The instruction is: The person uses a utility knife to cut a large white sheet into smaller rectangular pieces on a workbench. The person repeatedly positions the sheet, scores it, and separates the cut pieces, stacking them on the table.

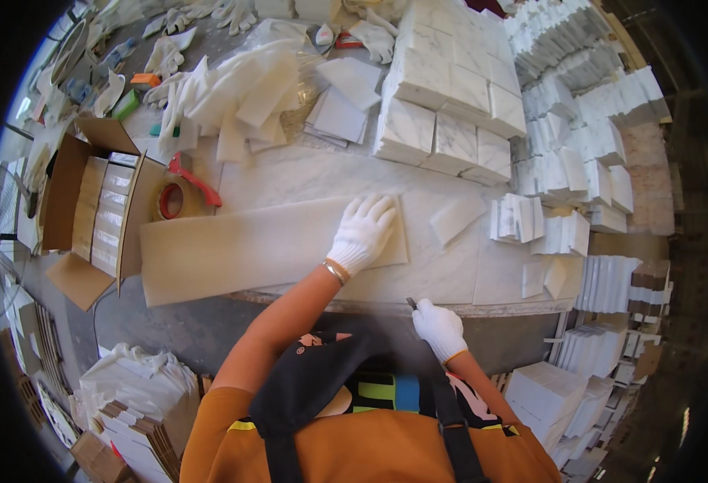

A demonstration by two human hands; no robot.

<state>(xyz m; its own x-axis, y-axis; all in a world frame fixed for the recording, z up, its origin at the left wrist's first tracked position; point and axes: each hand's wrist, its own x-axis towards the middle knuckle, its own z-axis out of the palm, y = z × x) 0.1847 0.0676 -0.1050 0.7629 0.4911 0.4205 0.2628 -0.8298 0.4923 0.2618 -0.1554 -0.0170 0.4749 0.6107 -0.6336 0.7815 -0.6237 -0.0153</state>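
Observation:
My left hand, in a white knitted glove, lies flat on a long white foam sheet, fingers stretched out near the sheet's right end. The sheet covers part of the marble-topped table, and its left end hangs past the front edge. My right hand, also gloved in white, is closed just off the front edge of the table. A slim dark tool pokes out of that fist; it looks like a knife, but the rest is hidden in the glove. To the right of the sheet lies a small white offcut.
An open cardboard box with wrapped packs stands at left, beside a red tape dispenser. Foam pieces and gloves cover the back. Stacked marble tiles rise at back right; more tile stacks line the right side.

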